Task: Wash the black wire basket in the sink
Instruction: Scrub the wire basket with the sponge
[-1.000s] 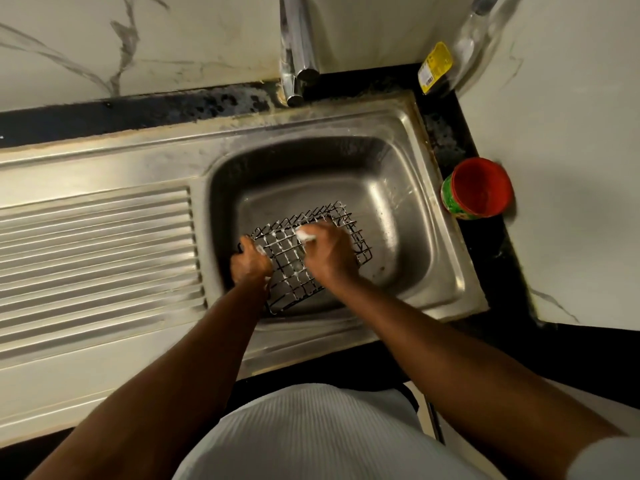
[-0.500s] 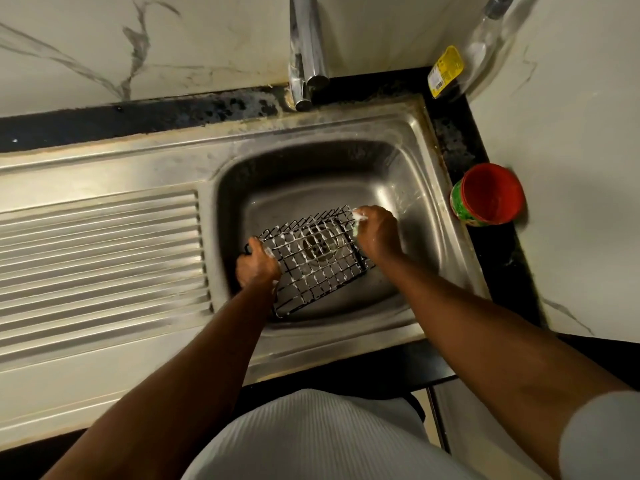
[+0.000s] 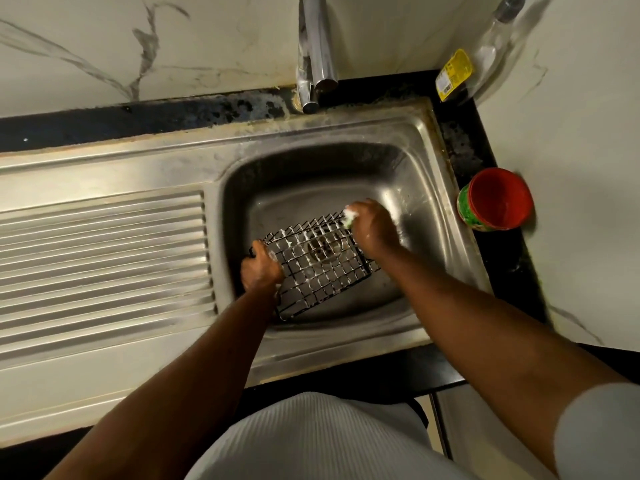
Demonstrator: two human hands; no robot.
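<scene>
Both forearms are bare, the left hand (image 3: 261, 270) and right hand (image 3: 374, 226) flecked with white suds. A pale sleeve (image 3: 599, 431) covers the right upper arm; the ribbed shirt (image 3: 311, 441) is light grey.

Dim, warm yellowish light; glare streaks on the sink (image 3: 408, 147) rim and ribbed drainboard left of it. Basin walls shadowed. Wide-angle bending at edges; hands slightly motion-blurred.

The right hand (image 3: 372, 225) has slid its soapy scrubber (image 3: 349, 217) from the basket's (image 3: 320, 268) middle to its far corner.
</scene>
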